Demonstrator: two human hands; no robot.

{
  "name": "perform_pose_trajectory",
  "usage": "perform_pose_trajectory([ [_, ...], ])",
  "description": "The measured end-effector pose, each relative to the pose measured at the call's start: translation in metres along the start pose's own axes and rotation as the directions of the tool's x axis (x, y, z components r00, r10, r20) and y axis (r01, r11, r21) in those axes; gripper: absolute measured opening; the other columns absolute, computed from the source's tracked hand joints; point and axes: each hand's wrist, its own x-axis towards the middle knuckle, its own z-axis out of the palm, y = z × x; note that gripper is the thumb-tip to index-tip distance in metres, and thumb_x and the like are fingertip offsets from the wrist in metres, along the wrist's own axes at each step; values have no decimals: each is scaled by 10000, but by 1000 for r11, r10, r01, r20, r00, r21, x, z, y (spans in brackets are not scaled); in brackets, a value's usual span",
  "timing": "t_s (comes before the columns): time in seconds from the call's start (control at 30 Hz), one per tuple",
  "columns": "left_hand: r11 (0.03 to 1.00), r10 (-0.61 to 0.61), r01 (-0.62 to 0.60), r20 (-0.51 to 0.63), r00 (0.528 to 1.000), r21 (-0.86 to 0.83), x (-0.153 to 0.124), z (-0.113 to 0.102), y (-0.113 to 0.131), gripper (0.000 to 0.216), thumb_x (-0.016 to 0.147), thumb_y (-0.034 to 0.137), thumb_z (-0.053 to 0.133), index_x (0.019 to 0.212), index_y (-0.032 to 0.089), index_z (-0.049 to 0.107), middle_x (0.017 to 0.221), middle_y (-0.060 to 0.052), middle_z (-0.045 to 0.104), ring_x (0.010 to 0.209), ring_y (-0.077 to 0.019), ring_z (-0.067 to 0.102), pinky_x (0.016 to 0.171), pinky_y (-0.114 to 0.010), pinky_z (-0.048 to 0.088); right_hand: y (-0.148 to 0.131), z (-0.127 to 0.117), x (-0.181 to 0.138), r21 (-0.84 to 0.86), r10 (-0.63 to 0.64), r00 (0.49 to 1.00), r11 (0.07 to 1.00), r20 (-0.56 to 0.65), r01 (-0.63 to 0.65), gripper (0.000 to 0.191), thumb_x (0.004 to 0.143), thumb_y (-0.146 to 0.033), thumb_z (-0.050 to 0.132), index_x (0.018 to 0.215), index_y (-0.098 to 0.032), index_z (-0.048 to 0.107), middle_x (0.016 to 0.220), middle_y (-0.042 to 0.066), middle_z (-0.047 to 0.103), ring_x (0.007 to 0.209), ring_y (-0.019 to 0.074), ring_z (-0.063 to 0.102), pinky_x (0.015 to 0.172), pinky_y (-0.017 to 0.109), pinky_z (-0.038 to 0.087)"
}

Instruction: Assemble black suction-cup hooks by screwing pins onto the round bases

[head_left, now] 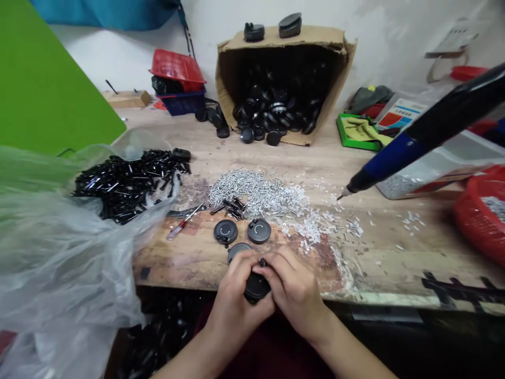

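My left hand [240, 295] is wrapped round a black round disc-shaped part [255, 287] at the table's front edge. My right hand [294, 284] pinches a small dark piece [262, 261] against the top of that disc. Just beyond my fingers lies a similar disc [239, 250], partly hidden by my left hand. Two more black discs, one on the left [225, 231] and one on the right [259, 231], rest flat, each with a pale curved mark. Behind them are a few short black rods [232, 207] and a heap of small silver screws [244, 187].
White plastic bits [311, 226] are scattered right of the screws. A red-handled screwdriver [183, 223] lies left. A blue-and-black power screwdriver [386, 158] slants in from the right. A cardboard box [343, 39] of black discs stands behind; black rods [122, 181] fill a plastic bag [79, 263].
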Motion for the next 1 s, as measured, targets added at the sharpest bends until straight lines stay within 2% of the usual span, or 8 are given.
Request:
perform_pose_trajectory([
  [0.13,975,72,-50,-93,993,215,-4,-32,-18,368,773,188,592,1137,208,542,1162,-106,543,1114,-251,517,958,-370,416,-17,19,23,-99,-113,993,988,37,116,138,922,-181,467,949,-165,601,816,52,608,766,172,569,698,300,463],
  [0.3,813,150,30,-260,954,581,1,-80,-64,410,751,275,619,1156,223,580,1224,-130,502,1141,-328,463,981,-516,344,-35,69,64,-319,-221,955,907,197,276,147,916,-169,442,908,-149,587,852,75,598,801,211,537,699,339,446],
  [0.5,880,151,55,-389,909,471,10,-103,-129,558,743,348,587,1239,129,459,1196,-164,565,1130,-320,525,1021,-491,353,-42,128,93,-376,-233,922,861,308,343,133,892,-130,438,899,-131,571,853,80,594,839,236,540,762,378,442],
  [0.6,884,65,120,-372,926,453,9,-103,-142,569,741,323,565,1252,105,444,1238,-190,552,1164,-337,517,1011,-484,379,-43,141,98,-365,-196,918,873,345,324,125,890,-132,441,918,-124,562,880,86,601,848,239,546,763,389,443],
  [0.7,862,27,146,-332,943,486,8,-106,-148,583,750,334,549,1281,131,422,1273,-176,543,1182,-341,512,990,-486,404,-45,141,97,-349,-158,920,891,358,289,120,891,-128,450,944,-123,557,897,86,608,865,233,553,792,388,439],
  [0.83,815,119,36,-229,966,578,10,-122,-148,645,731,448,600,1276,149,429,1222,-169,579,1123,-346,552,956,-499,430,-37,117,91,-290,-167,937,921,306,258,105,885,-158,485,955,-152,563,907,65,613,860,222,542,795,364,432],
  [0.9,782,123,45,-224,967,621,12,-132,-136,698,689,528,647,1248,155,460,1183,-170,599,1079,-355,571,923,-505,449,-25,92,85,-268,-158,960,938,232,219,102,899,-205,483,932,-166,572,895,53,613,831,210,529,763,347,425],
  [1.0,760,74,139,-297,952,635,19,-139,-100,637,727,553,623,1242,206,486,1201,-132,589,1069,-333,565,903,-483,459,2,52,75,-294,-14,996,955,84,39,162,926,-202,445,877,-159,593,831,51,615,783,190,520,721,319,411],
])
